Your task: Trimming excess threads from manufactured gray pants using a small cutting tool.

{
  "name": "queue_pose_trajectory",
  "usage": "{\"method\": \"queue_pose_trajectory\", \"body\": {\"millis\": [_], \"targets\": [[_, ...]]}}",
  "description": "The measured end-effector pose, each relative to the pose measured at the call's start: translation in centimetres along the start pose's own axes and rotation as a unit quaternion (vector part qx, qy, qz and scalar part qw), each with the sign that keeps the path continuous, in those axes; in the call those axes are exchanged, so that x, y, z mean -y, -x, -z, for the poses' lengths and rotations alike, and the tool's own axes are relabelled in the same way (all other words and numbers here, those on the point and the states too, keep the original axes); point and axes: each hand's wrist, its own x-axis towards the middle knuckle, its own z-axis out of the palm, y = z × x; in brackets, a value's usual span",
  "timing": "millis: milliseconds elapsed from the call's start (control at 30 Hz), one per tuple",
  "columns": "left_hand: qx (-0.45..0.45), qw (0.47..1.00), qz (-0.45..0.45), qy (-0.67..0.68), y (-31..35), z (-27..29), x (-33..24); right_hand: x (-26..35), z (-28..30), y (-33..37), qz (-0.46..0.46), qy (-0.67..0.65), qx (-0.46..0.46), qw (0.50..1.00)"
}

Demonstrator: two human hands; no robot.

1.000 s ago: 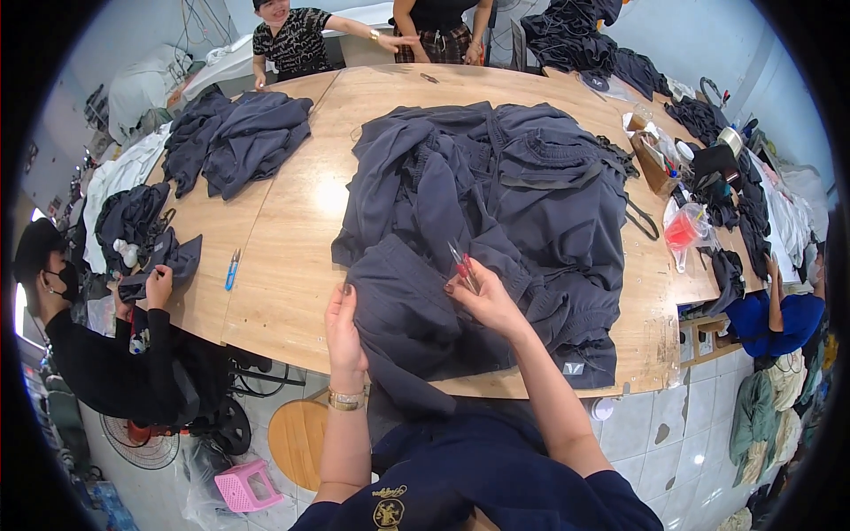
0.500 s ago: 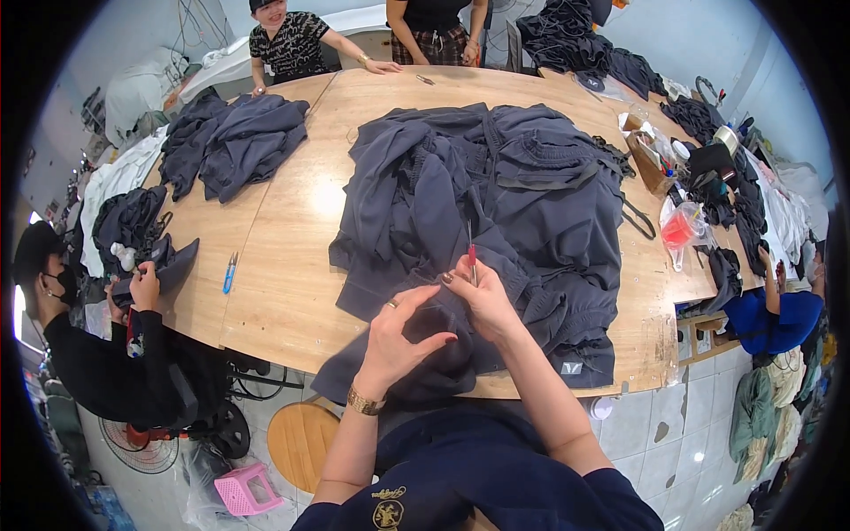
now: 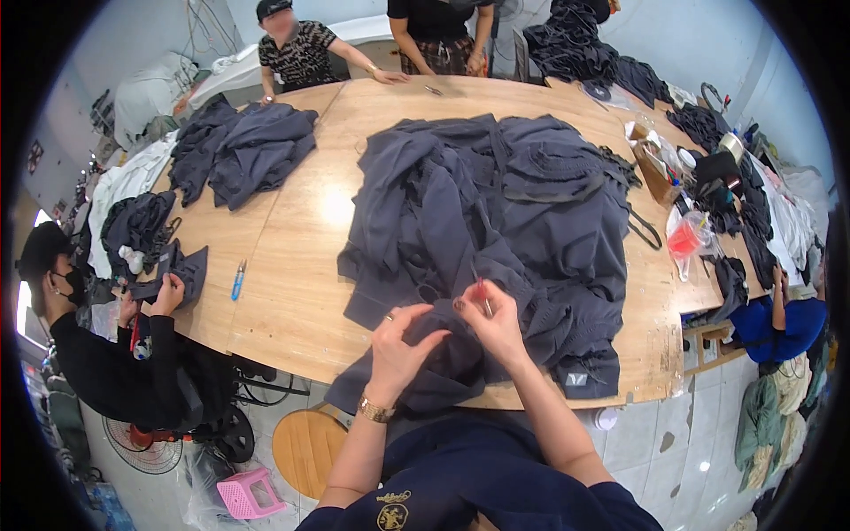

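Note:
A heap of dark grey-blue garments (image 3: 567, 230) with gathered elastic waistbands covers the middle of the table. At its near edge, my left hand (image 3: 398, 350) curves round a fold of a dark garment (image 3: 456, 358), thumb and forefinger on either side of the cloth; its other fingers are partly hidden. Just to its right, my right hand (image 3: 496, 323) is closed round small red thread snips (image 3: 481, 290). Their thin tips point away from me and blur against the cloth. A fine loop of thread or cord shows beside my left fingertips.
Blue thread snips (image 3: 239, 280) lie on the wooden table (image 3: 292, 257). More dark garments (image 3: 261, 146) are piled far left. A red drink cup (image 3: 683, 239) and a cardboard box (image 3: 653, 168) stand at right. Co-workers are at the left, far and right sides; a round stool (image 3: 310, 451) stands below.
The snips in my right hand have tilted and dropped closer to the cloth. My left hand stays at the fold. The left co-worker's garment has shifted, and the whole view has moved slightly.

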Motion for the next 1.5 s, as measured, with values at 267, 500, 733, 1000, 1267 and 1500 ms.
{"method": "queue_pose_trajectory", "body": {"millis": [267, 500, 733, 1000, 1267, 1500], "targets": [[0.01, 0.999, -0.035, -0.014, 0.4, -0.4, -0.1, -1.9, 0.0, 1.2, 0.005, 0.141, 0.037, 0.989], [-0.001, 0.995, -0.09, -0.044, -0.9, 0.3, -0.8, 0.2, -0.7, 0.9, 0.001, -0.021, 0.041, 0.999], [0.116, 0.989, -0.08, -0.041, -0.7, 0.1, -0.2, -0.5, 0.1, 1.1, -0.035, -0.136, 0.003, 0.99], [0.033, 0.999, 0.008, -0.04, 2.9, 1.0, 3.4, -2.0, 2.0, 3.2, -0.034, 0.15, 0.092, 0.984], [-0.066, 0.994, 0.086, 0.015, 6.0, 2.5, 4.1, -2.7, 1.1, 4.8, 0.021, 0.174, 0.149, 0.973], [0.091, 0.973, 0.203, -0.064, 9.6, 2.0, 8.0, 1.7, 2.6, 2.7, 0.057, -0.169, -0.054, 0.982]]}}
